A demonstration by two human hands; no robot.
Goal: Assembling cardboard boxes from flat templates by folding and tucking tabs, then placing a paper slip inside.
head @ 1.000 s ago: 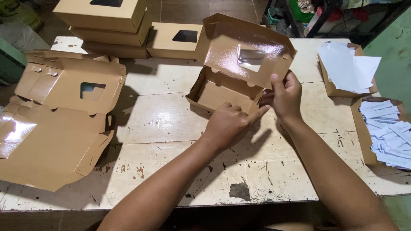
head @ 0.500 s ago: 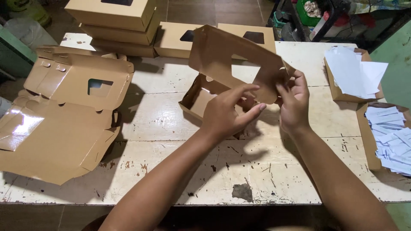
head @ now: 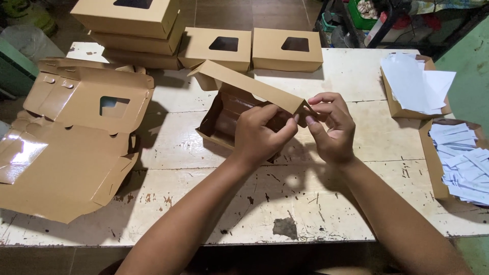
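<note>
Folding of a brown cardboard box (head: 239, 109) is under way near the middle of the white, chipped table (head: 204, 203). The box sits half-formed, its lid tilted over the open tray, and its front right corner is held up between both hands. The left hand (head: 262, 135) is curled over the front wall, with its fingertips closed on the corner flap. The right hand (head: 331, 127) is pinching the same corner from the other side, thumb and forefinger pressed together on the small tab. The step in hand is judged to be the locking of this corner; a firm tuck of the tab into its slot seems called for next, with the wall kept upright while the tab is seated.

A stack of flat, unfolded blanks (head: 71, 147) is laid at the left edge. Finished windowed boxes (head: 224, 48) are lined up along the far side. Two open cartons of white paper sheets (head: 458, 158) are set at the right.
</note>
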